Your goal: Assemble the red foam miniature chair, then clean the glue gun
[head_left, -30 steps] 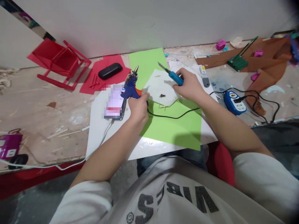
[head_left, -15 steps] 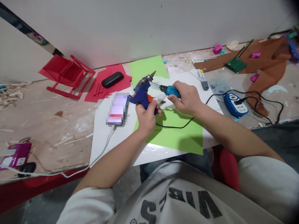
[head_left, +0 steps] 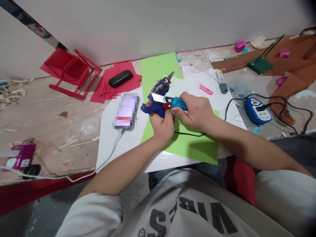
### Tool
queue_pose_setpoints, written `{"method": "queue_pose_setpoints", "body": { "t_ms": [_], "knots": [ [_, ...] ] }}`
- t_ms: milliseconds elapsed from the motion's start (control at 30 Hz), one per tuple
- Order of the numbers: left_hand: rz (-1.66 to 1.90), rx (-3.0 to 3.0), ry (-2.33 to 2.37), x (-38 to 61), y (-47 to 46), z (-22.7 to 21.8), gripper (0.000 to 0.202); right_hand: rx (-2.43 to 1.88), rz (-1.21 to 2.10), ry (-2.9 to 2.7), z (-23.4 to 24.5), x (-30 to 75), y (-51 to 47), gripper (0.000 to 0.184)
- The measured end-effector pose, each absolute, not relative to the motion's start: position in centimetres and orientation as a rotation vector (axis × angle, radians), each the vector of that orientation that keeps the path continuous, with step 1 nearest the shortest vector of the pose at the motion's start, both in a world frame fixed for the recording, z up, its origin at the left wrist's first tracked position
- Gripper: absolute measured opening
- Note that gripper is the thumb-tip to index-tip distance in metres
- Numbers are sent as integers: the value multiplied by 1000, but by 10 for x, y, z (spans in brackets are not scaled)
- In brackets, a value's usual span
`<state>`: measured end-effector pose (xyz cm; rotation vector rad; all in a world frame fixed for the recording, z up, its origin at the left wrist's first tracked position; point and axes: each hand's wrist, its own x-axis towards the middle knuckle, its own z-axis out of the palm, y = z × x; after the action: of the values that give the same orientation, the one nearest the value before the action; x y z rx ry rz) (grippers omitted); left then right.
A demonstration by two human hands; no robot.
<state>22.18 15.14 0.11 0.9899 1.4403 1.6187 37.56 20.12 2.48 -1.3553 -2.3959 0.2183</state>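
Observation:
My left hand [head_left: 163,126] is closed round the handle of a dark blue glue gun [head_left: 156,108]. Its nozzle end points up and away, crusted with glue and debris. In my right hand [head_left: 197,110] is a utility knife [head_left: 179,102] with a blue handle. Its bare blade lies across the glue gun's body; whether it touches cannot be made out. Below both hands are green sheets [head_left: 197,148] on white paper [head_left: 118,158]. A black cord runs from below the glue gun's handle, passing under my right arm.
Left of my hands, a phone [head_left: 126,111] lies on a white cable, near a black case [head_left: 120,79] and a red miniature rocking chair [head_left: 71,74]. On the right are a pink cutter [head_left: 206,89], a grey-and-white tool [head_left: 221,81] and a blue power socket [head_left: 257,111].
The knife blade has shifted from the crusted front of the glue gun back toward its rear. The glue gun has turned a little. A pink cutter now shows beyond my right hand.

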Motion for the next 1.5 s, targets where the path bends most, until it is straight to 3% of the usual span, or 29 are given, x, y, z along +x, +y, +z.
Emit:
{"method": "queue_pose_setpoints", "body": {
  "t_ms": [333,500,733,1000,1500],
  "knots": [
    [1691,910,1413,225,150,2,40,-1427,255,-2288,21,382,212,75],
    [1684,905,1368,224,152,-1,46,-1405,342,-2231,15,386,222,74],
    [1671,706,1194,226,157,7,44,-1445,375,-2121,6,395,239,81],
    [1619,540,976,221,157,18,43,-1172,437,-2194,-1,387,230,91],
    [1420,361,904,217,154,25,34,-1285,122,-2312,2,391,233,84]
  ]
}}
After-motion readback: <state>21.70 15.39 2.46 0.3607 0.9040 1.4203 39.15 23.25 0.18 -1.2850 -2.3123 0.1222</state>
